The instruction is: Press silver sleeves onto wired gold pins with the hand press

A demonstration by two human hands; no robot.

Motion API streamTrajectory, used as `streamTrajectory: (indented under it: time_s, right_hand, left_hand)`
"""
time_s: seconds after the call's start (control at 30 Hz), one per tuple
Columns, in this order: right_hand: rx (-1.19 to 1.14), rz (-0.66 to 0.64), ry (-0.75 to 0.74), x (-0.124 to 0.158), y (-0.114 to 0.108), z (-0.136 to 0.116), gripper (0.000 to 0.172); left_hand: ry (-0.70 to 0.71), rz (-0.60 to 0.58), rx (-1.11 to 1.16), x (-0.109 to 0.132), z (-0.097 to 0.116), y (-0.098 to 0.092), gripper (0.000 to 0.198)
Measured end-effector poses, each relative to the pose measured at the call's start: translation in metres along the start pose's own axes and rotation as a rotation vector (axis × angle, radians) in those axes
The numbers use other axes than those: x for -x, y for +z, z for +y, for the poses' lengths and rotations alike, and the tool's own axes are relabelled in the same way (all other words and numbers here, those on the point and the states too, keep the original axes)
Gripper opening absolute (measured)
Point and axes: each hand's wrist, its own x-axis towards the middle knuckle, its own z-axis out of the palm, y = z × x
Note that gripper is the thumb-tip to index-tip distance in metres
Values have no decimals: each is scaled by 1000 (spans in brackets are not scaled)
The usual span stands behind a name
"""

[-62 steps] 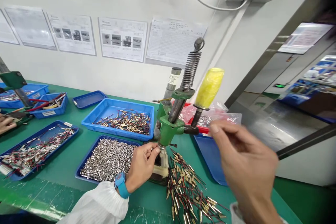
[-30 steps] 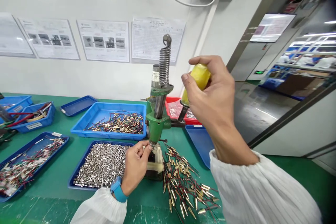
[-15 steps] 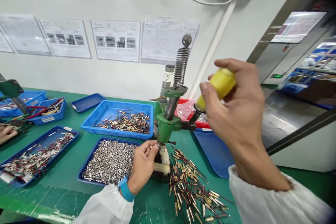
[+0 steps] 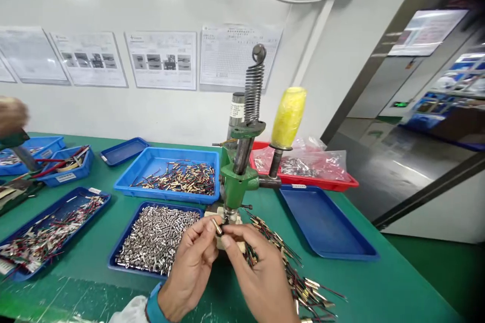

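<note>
Both my hands (image 4: 189,265) pinch a metal connector (image 4: 216,226) near the green press (image 4: 235,191); likely I'm fitting it, which calls for alignment.

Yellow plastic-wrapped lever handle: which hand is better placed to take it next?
Right hand, probably: the yellow lever handle stands right of the green metal press, on that hand's side. Both hands meet at a small brass-coloured cylinder, the left hand farther from the handle.

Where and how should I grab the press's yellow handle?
Probably best: wrap the thick yellow handle around its middle, above the dark collar, coming from the right. It stands nearly upright, and the spring and green press stand to its left.
</note>
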Motion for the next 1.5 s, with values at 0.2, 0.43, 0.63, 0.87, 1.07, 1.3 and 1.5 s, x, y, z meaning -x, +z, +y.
streamTrajectory:
  time_s: [0.2,0.43,0.63,0.87,1.07,1.3,1.5]
  right_hand:
    - [-223,-41,134,5,6,4,28]
    - [-370,-144,215,7,0,16,40]
    - [-300,-189,209,9,2,21,42]
    - [397,-51,129,-8,-48,56,35]
    - [746,-83,206,-41,-75,95,29]
    - [779,-127,271,-62,-61,117,15]
    - [502,-24,235,-57,-70,111,13]
  left_hand:
    - [-34,-6,-123,1,-8,-4,32]
    - [-54,-148,-271,-3,-4,-6,32]
    - [7,-161,-411,0,1,-5,31]
    - [301,240,-641,-67,51,-14,33]
    - [229,362,-538,-104,82,-33,25]
    - [-80,154,-477,-55,59,-52,28]
    - [-126,134,-356,-31,35,-48,40]
